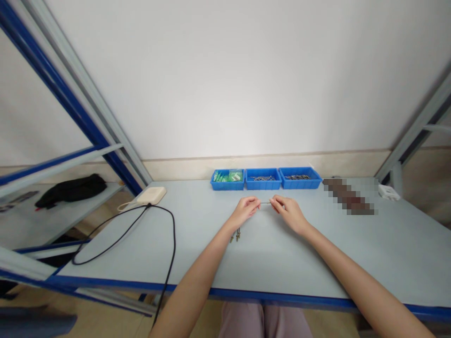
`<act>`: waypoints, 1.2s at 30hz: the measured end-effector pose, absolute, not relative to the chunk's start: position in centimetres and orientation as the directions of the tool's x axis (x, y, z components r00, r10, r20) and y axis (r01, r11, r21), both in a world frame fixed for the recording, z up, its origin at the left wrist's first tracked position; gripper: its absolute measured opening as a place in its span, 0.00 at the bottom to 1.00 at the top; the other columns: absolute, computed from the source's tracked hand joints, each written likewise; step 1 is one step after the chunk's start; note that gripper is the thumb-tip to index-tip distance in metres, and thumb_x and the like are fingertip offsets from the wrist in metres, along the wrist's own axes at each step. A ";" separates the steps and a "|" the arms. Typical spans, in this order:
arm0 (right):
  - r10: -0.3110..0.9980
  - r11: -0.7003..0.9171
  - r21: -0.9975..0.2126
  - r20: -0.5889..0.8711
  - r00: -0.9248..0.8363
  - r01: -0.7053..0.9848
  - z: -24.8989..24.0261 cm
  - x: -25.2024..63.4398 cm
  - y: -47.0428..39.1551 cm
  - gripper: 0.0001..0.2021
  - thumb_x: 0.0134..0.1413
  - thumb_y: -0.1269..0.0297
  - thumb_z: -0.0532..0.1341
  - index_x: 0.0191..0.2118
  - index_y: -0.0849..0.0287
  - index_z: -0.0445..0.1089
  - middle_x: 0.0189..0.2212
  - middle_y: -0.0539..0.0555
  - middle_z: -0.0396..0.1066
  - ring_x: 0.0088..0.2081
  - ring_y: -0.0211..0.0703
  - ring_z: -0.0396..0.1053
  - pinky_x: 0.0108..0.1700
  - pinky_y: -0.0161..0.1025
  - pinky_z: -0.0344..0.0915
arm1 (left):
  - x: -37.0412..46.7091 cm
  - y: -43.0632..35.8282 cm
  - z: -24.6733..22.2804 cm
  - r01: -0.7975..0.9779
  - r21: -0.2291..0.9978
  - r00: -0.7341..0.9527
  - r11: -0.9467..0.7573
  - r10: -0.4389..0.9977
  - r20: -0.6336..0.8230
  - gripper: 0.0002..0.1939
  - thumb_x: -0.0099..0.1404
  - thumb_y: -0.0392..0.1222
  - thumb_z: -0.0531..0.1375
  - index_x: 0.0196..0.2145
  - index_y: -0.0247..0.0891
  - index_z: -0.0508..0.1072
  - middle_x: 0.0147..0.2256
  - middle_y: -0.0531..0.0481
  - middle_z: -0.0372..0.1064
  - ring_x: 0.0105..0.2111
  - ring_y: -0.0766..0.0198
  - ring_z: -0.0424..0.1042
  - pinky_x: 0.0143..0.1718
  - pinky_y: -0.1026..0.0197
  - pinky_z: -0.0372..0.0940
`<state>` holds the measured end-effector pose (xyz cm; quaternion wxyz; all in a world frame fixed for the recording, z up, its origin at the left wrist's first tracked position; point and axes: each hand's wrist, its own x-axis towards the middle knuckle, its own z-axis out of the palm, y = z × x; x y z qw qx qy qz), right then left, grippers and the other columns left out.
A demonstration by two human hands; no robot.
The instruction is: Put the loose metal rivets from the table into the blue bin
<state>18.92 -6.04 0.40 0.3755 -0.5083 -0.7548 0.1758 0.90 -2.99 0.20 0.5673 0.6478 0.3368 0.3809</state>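
Over the middle of the table (197, 206), my left hand (245, 210) and my right hand (287, 211) face each other with closed fingers. Between their fingertips runs a long thin screw (265, 203), lying level. Its left end is pinched by my left hand, and its right end, where a small thicker piece shows, is at my right fingertips. Several similar screws (237, 234) with brassy ends lie on the table beside my left wrist, partly hidden by it.
Behind my hands stand three blue bins: one with green-white packets (227, 187), two with metal pieces, the middle bin (262, 185) and the right bin (301, 184). A cream box (155, 195) and black cable (174, 234) lie left; a white device (388, 192) sits far right.
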 end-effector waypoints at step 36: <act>0.892 0.162 -0.107 0.440 -0.099 0.981 4.1 23.6 -0.4 0.15 0.60 0.59 0.51 0.38 0.63 0.71 0.33 0.62 0.73 0.37 0.53 0.69 0.40 0.44 0.60 | -4.1 1.4 -0.2 -0.099 0.970 -0.042 -0.224 0.975 0.220 0.24 0.57 0.61 0.55 0.23 0.34 0.68 0.13 0.58 0.55 0.12 0.74 0.52 0.14 0.69 0.45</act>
